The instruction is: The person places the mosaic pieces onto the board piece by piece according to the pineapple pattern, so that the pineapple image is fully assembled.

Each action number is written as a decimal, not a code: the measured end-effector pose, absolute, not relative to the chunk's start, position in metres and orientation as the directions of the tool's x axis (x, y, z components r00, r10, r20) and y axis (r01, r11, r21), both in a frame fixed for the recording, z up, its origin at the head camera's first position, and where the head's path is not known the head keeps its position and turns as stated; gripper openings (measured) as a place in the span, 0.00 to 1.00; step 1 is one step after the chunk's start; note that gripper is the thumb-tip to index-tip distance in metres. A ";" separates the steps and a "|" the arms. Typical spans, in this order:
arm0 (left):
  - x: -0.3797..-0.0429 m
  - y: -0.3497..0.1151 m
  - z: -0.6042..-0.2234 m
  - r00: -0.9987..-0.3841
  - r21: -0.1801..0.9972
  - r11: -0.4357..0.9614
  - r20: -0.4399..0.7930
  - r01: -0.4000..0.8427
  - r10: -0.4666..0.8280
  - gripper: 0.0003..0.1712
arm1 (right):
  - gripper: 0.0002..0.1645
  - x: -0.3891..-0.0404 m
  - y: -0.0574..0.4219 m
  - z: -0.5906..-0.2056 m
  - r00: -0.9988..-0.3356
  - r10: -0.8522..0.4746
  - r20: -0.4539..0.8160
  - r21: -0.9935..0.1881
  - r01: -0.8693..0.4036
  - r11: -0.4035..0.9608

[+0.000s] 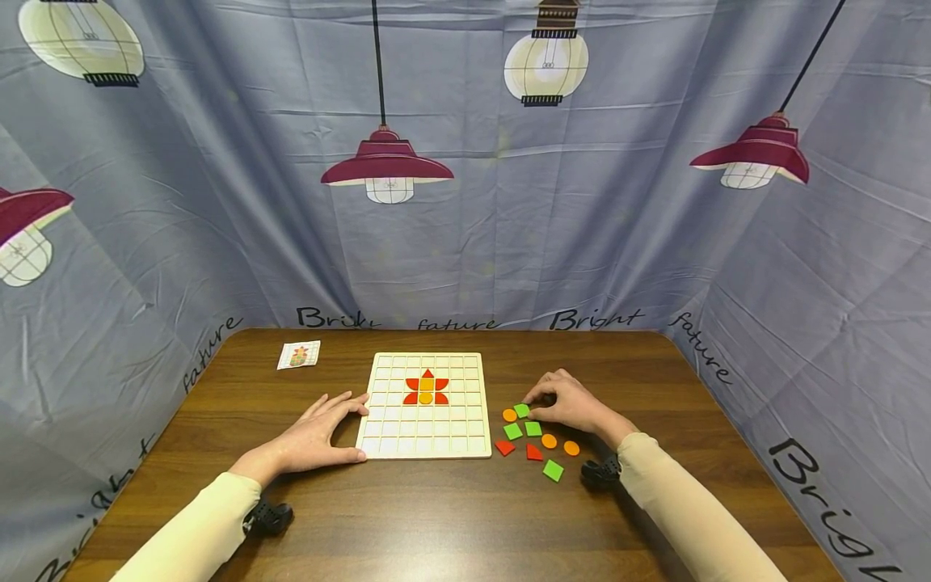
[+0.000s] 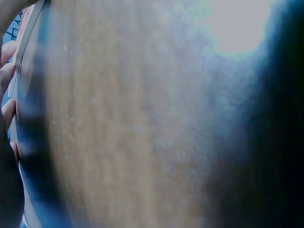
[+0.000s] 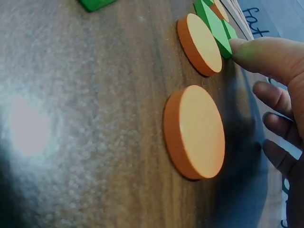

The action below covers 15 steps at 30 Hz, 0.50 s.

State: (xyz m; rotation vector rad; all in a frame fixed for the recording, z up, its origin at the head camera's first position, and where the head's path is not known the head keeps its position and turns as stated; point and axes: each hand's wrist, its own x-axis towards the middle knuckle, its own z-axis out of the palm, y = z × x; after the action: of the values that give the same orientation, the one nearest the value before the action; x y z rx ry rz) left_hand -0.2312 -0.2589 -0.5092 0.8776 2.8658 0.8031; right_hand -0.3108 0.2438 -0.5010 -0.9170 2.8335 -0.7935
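A: Where is the gridded board (image 1: 393, 436) sitting?

B: It is lying flat on the bench (image 1: 429, 517). I am reading the clock from its middle, twelve pointing away from the person.

A: What is the left hand (image 1: 316, 438) doing?

B: It is resting near nine o'clock, fingers spreading open and meeting the board's edge, the thumb sitting by the near corner.

A: And the right hand (image 1: 575, 406)?

B: At three o'clock its fingers are pinching a green square (image 1: 520, 411). A loose orange disc (image 1: 509, 415) is lying just beside that piece, at its eight o'clock.

A: What else is lying there?

B: Three more green squares (image 1: 533, 428), two more orange discs (image 1: 549, 441) and two loose red pieces (image 1: 534, 453) are lying between three and four.

A: What is the board carrying?

B: Slightly towards twelve, a red triangle (image 1: 427, 374) is topping an orange square (image 1: 427, 385) and a round orange piece (image 1: 425, 398), with four red curved pieces (image 1: 440, 385) flanking them.

A: Anything farther off?

B: A picture card (image 1: 299, 354) is lying near ten o'clock, and a printed curtain (image 1: 473, 259) is hanging beyond twelve.
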 end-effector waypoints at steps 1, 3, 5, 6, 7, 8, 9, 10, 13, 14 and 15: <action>-0.231 -0.259 -0.509 -0.839 0.488 0.706 0.112 0.513 0.532 0.40 | 0.10 -0.311 0.243 -0.501 -0.818 -0.565 0.108 -0.477 -0.541 0.692; -0.231 -0.259 -0.509 -0.839 0.488 0.706 0.113 0.513 0.532 0.40 | 0.09 -0.310 0.242 -0.502 -0.811 -0.570 0.129 -0.446 -0.561 0.697; -0.231 -0.259 -0.508 -0.838 0.490 0.703 0.119 0.516 0.532 0.40 | 0.08 -0.309 0.240 -0.502 -0.804 -0.574 0.152 -0.416 -0.579 0.701; -0.231 -0.259 -0.508 -0.838 0.490 0.702 0.122 0.517 0.532 0.40 | 0.08 -0.309 0.239 -0.503 -0.804 -0.573 0.160 -0.406 -0.583 0.704; -0.231 -0.259 -0.509 -0.837 0.491 0.700 0.125 0.518 0.532 0.40 | 0.08 -0.309 0.239 -0.504 -0.803 -0.572 0.169 -0.399 -0.586 0.705; -0.231 -0.259 -0.508 -0.837 0.491 0.700 0.125 0.518 0.532 0.40 | 0.08 -0.309 0.239 -0.505 -0.801 -0.571 0.180 -0.394 -0.590 0.704; -0.231 -0.259 -0.509 -0.837 0.489 0.701 0.124 0.518 0.532 0.40 | 0.08 -0.308 0.239 -0.506 -0.800 -0.569 0.189 -0.391 -0.593 0.704; -0.231 -0.259 -0.509 -0.838 0.489 0.703 0.122 0.517 0.532 0.40 | 0.08 -0.308 0.239 -0.507 -0.800 -0.566 0.196 -0.391 -0.594 0.703; -0.231 -0.259 -0.509 -0.841 0.488 0.708 0.110 0.510 0.530 0.40 | 0.08 -0.308 0.240 -0.509 -0.808 -0.551 0.210 -0.397 -0.585 0.707; -0.231 -0.259 -0.509 -0.842 0.489 0.710 0.106 0.507 0.529 0.40 | 0.08 -0.309 0.240 -0.510 -0.814 -0.542 0.211 -0.403 -0.577 0.710; -0.231 -0.259 -0.509 -0.843 0.490 0.711 0.103 0.504 0.527 0.40 | 0.08 -0.309 0.240 -0.509 -0.820 -0.532 0.212 -0.409 -0.568 0.714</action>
State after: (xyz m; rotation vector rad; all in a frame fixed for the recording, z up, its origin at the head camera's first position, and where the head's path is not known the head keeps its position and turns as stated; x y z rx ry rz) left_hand -0.2309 -0.2589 -0.5093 0.8643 2.8646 0.7999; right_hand -0.3086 0.2404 -0.5094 -0.9582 2.9807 -0.7540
